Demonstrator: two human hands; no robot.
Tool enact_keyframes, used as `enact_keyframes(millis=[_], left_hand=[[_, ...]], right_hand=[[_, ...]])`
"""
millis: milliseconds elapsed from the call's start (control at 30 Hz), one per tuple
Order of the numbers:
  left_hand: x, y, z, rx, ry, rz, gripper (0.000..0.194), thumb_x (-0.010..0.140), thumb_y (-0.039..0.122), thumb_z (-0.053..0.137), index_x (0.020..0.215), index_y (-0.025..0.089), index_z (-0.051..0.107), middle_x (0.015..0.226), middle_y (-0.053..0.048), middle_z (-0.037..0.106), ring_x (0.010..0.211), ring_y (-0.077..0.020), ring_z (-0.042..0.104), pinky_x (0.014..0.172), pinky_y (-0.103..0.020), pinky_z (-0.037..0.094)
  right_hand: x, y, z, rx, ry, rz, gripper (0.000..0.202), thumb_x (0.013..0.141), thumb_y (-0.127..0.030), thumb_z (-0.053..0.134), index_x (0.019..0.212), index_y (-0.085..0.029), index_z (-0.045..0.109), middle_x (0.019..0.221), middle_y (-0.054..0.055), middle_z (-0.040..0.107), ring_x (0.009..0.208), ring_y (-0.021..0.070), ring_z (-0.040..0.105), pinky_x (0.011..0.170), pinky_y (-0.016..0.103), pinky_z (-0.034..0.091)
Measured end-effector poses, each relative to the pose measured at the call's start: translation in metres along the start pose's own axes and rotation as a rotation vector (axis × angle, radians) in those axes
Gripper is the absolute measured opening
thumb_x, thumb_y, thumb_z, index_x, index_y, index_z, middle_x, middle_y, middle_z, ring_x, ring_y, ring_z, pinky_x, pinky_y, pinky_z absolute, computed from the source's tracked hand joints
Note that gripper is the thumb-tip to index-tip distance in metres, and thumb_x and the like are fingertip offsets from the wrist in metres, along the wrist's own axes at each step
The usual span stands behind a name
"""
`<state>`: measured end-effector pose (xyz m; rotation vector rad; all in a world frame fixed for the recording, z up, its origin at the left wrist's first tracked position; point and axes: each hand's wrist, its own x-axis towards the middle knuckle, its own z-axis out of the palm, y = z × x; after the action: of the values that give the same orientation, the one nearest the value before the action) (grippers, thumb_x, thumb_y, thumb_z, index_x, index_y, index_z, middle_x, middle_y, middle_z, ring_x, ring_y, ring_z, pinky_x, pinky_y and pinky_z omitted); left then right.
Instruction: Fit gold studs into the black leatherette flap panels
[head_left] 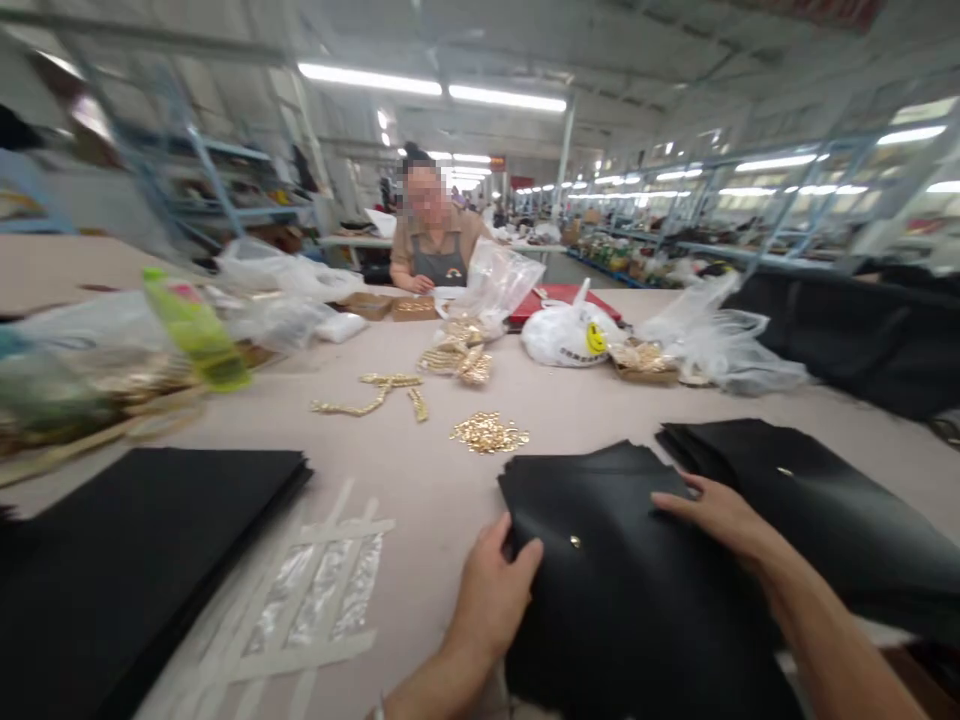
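In front of me lies a stack of black leather-like sheets [622,600], its top sheet bearing a small gold fitting [575,542]. My left hand [491,580] grips the left edge, thumb on top and fingers partly hidden at the side. On the far right edge, my right hand [709,515] holds the stack with its thumb over the top sheet. Just beyond the stack is a loose pile of small gold pieces [489,432]. A second black stack [817,500], also with a gold fitting on it, lies close to my right hand.
Another black stack [150,540] is at left, beside taped-down clear strips [315,600]. Gold strips [367,396], a white plastic bag [562,335], clear bags [487,290] and a yellow-green bottle [199,335] stand farther back. A person in an apron [439,245] is across the table.
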<state>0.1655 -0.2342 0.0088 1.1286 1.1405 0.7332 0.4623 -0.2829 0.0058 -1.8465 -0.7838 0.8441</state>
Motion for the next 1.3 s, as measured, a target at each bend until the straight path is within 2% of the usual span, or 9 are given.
enact_keyframes(millis=[100,300,467,567,700,800,900,1133,1300], left_hand=[[0.006,0.002,-0.002,0.048,-0.041,-0.014,0.054,0.074,0.034,0.069,0.123,0.015,0.061,0.072,0.001,0.063,0.048,-0.0097,0.046,0.043,-0.021,0.032],[0.008,0.012,-0.009,0.033,-0.064,-0.055,0.048,0.071,0.036,0.072,0.114,0.015,0.062,0.067,0.004,0.061,0.039,-0.0060,0.041,0.036,-0.019,0.025],[0.014,0.018,-0.018,-0.066,-0.116,-0.069,0.056,0.064,0.035,0.080,0.113,0.015,0.060,0.072,0.003,0.065,0.036,-0.0025,0.037,0.035,-0.017,0.020],[0.015,0.028,-0.026,-0.109,-0.187,-0.039,0.056,0.061,0.030,0.084,0.111,0.012,0.065,0.080,-0.004,0.071,0.048,-0.0076,0.053,0.041,-0.018,0.035],[0.011,0.058,-0.032,-0.114,-0.259,0.068,0.045,0.059,0.028,0.087,0.099,0.013,0.073,0.088,-0.007,0.076,0.075,-0.0178,0.067,0.060,-0.023,0.050],[0.000,0.086,-0.029,-0.081,-0.274,0.166,0.036,0.062,0.032,0.086,0.093,0.017,0.075,0.089,-0.004,0.077,0.078,-0.0186,0.067,0.063,-0.024,0.051],[-0.010,0.100,-0.025,-0.030,-0.267,0.263,0.028,0.067,0.034,0.083,0.091,0.020,0.076,0.092,-0.001,0.077,0.082,-0.0191,0.067,0.069,-0.025,0.052],[0.014,0.052,-0.023,0.128,-0.266,0.389,0.024,0.074,0.033,0.077,0.093,0.018,0.076,0.083,-0.002,0.076,0.076,-0.0198,0.065,0.069,-0.027,0.052],[0.026,0.043,-0.023,0.148,-0.326,0.436,0.025,0.075,0.037,0.075,0.093,0.019,0.076,0.086,0.000,0.075,0.078,-0.0194,0.065,0.070,-0.027,0.052]], right_hand=[[-0.018,0.003,-0.017,0.167,-0.063,0.220,0.040,0.066,-0.032,0.084,0.099,-0.017,0.066,0.093,0.011,0.075,0.086,0.0285,0.072,0.081,0.040,0.058],[-0.025,-0.001,0.001,0.288,-0.213,0.224,0.046,0.053,-0.022,0.084,0.095,-0.019,0.066,0.083,0.006,0.077,0.080,0.0282,0.074,0.079,0.043,0.059],[-0.042,-0.007,-0.008,0.403,-0.121,0.080,0.041,0.048,-0.021,0.088,0.084,-0.017,0.069,0.077,0.006,0.077,0.070,0.0278,0.074,0.074,0.043,0.059],[-0.052,-0.020,-0.017,0.461,-0.085,-0.007,0.040,0.047,-0.021,0.090,0.084,-0.018,0.073,0.081,0.006,0.078,0.069,0.0265,0.073,0.071,0.040,0.059],[-0.065,-0.049,-0.032,0.460,0.036,-0.134,0.045,0.041,-0.017,0.092,0.082,-0.020,0.076,0.081,0.004,0.078,0.066,0.0243,0.072,0.068,0.037,0.059],[-0.075,-0.070,-0.045,0.476,0.161,-0.250,0.048,0.040,-0.016,0.092,0.085,-0.024,0.075,0.085,0.001,0.078,0.069,0.0228,0.071,0.071,0.037,0.059],[-0.079,-0.072,-0.051,0.478,0.197,-0.369,0.049,0.044,-0.019,0.092,0.090,-0.026,0.075,0.094,-0.001,0.078,0.079,0.0218,0.072,0.082,0.037,0.057],[-0.054,-0.007,-0.035,0.366,0.078,-0.272,0.043,0.048,-0.024,0.094,0.086,-0.019,0.076,0.089,0.004,0.078,0.082,0.0249,0.072,0.086,0.042,0.055],[-0.051,-0.002,-0.028,0.518,0.101,-0.258,0.047,0.051,-0.025,0.093,0.095,-0.023,0.076,0.096,0.003,0.078,0.086,0.0243,0.072,0.085,0.040,0.056]])
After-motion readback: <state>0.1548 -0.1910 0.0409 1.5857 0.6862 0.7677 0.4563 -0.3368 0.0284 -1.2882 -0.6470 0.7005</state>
